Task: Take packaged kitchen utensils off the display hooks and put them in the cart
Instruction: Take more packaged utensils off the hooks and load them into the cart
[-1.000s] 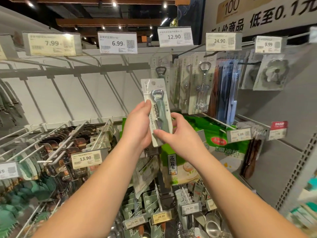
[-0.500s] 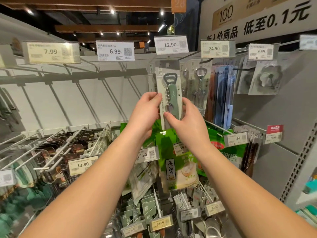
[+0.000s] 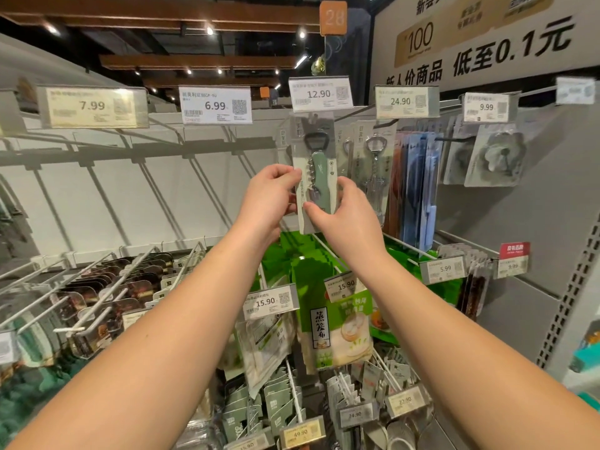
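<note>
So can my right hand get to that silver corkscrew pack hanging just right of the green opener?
Probably yes. The silver corkscrew pack hangs at the front of its hook with nothing before it, but your right hand is gripping the green opener pack, so it must let go first.

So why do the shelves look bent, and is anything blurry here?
Head view: the wide lens bows the shelf rails and stretches the forearms at the edges; ceiling spotlights glare; the 7.99 price tag is soft, while the green corkscrew pack stays fairly sharp.
</note>
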`<state>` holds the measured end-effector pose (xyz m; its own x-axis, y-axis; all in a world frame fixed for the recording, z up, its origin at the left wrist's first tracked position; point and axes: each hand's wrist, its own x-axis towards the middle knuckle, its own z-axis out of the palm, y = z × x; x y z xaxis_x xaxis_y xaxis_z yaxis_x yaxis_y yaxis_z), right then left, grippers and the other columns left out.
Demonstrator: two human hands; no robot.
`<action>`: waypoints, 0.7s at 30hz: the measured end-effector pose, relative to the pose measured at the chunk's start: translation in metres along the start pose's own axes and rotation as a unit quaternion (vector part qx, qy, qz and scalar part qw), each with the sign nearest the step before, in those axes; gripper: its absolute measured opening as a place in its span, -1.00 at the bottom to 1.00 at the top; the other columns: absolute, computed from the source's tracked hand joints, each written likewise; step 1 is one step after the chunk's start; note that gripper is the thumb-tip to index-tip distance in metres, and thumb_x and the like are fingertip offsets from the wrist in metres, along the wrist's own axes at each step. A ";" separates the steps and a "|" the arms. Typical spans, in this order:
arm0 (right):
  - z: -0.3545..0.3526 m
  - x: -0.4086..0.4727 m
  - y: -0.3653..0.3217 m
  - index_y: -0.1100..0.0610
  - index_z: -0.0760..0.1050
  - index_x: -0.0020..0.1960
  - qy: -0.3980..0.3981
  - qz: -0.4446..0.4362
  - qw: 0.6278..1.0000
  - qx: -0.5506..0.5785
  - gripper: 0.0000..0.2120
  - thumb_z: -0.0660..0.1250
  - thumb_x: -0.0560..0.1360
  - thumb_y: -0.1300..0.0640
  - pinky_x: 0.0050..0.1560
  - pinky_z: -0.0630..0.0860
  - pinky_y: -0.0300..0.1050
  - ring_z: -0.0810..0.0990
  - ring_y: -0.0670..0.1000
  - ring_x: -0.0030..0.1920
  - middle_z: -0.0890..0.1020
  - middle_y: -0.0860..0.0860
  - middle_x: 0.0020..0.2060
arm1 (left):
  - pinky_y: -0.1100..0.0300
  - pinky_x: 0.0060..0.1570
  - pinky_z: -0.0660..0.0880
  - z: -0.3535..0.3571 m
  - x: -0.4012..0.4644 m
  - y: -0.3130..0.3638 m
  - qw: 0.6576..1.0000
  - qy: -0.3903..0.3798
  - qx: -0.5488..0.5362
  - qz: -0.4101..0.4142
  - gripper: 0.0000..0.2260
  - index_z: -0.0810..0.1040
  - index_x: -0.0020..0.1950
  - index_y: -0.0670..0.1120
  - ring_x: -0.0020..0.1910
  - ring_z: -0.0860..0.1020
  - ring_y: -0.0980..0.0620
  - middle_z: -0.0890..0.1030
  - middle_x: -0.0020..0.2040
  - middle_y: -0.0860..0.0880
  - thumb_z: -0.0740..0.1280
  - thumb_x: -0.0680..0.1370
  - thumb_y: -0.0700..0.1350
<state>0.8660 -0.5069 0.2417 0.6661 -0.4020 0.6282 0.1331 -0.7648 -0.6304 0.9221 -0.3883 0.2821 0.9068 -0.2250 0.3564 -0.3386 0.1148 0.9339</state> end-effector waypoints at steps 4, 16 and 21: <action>0.011 0.009 0.005 0.09 0.39 0.41 -0.011 0.000 1.000 -0.001 -0.41 0.41 0.49 -0.17 0.02 0.47 -0.11 0.55 0.03 0.22 0.57 0.01 0.23 | 0.21 -0.35 0.44 -0.002 0.012 -0.009 1.000 -0.003 0.013 -0.010 -0.92 0.55 -0.08 -0.06 -0.37 0.46 0.04 0.58 -0.16 -0.10 0.32 0.61 -0.15; 0.048 0.051 0.009 0.20 0.18 0.57 -0.029 0.051 0.998 -0.016 -0.22 0.42 0.51 -0.09 0.26 0.48 0.00 0.49 0.13 0.36 0.46 0.14 0.41 | 0.00 -0.02 0.57 -0.002 0.054 -0.018 0.996 0.049 0.072 -0.032 -0.90 0.57 0.03 -0.02 -0.07 0.62 -0.11 0.67 0.02 -0.10 0.28 0.58 -0.15; 0.061 0.062 0.013 0.20 0.20 0.56 -0.032 0.056 0.997 -0.035 -0.25 0.41 0.52 -0.08 0.33 0.46 0.01 0.44 0.16 0.38 0.43 0.14 0.41 | -0.01 0.06 0.57 -0.001 0.062 -0.023 0.995 0.047 0.069 -0.055 -0.77 0.58 0.17 -0.06 -0.07 0.60 -0.09 0.67 0.08 -0.13 0.25 0.54 -0.16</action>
<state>0.9538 -0.5116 0.2446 0.7202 -0.4550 0.5237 0.0050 -0.7514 -0.6598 0.9867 -0.4038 0.2824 0.9576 -0.1374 0.2531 -0.2609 -0.0414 0.9645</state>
